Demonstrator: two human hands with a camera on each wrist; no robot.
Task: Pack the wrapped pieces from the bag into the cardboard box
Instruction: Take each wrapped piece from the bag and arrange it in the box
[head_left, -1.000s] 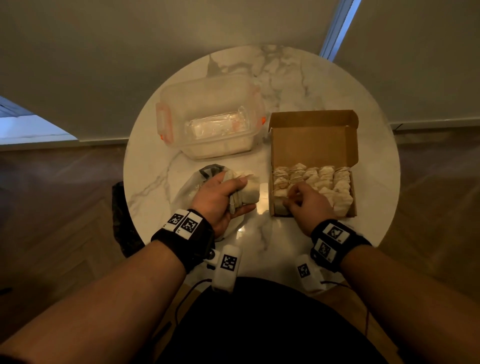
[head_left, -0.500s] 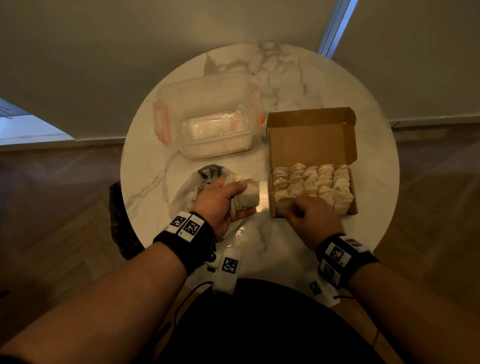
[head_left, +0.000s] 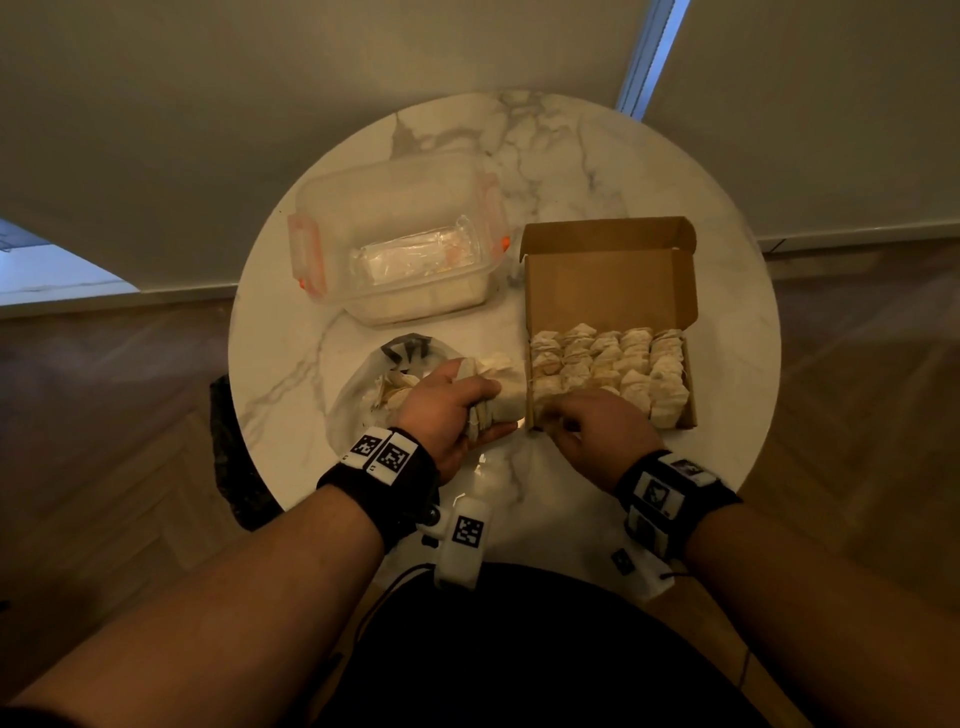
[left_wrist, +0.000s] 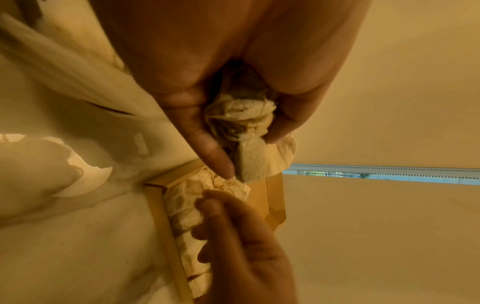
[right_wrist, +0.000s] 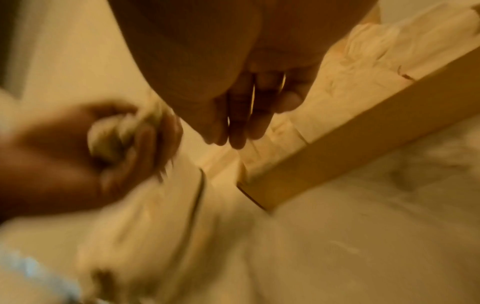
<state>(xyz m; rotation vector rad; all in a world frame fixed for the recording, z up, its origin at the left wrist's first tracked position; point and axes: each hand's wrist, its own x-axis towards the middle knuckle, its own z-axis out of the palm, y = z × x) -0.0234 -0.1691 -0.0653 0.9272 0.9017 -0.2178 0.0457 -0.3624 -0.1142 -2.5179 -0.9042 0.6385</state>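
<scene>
The open cardboard box (head_left: 608, 280) lies on the right of the table with rows of pale wrapped pieces (head_left: 623, 358) in it. To its left my left hand (head_left: 493, 405) grips a bundle of wrapped pieces (head_left: 506, 384) over the clear plastic bag (head_left: 353, 410). The left wrist view shows thumb and fingers closed round that bundle (left_wrist: 241, 123). My right hand (head_left: 561, 421) is at the box's near-left corner. In the right wrist view its fingers (right_wrist: 233, 127) lie together, tips down at the box wall (right_wrist: 337, 160), with no piece seen between them.
A clear plastic container (head_left: 400, 244) with orange latches stands behind the bag, close to the box's left side. The round marble table (head_left: 571, 156) is small, with wooden floor all around. A dark object (head_left: 234, 457) sits below the table's left edge.
My right hand has drawn back from the near row of pieces to the box's near-left corner. The left hand has kept its grip on the bundle in the same place.
</scene>
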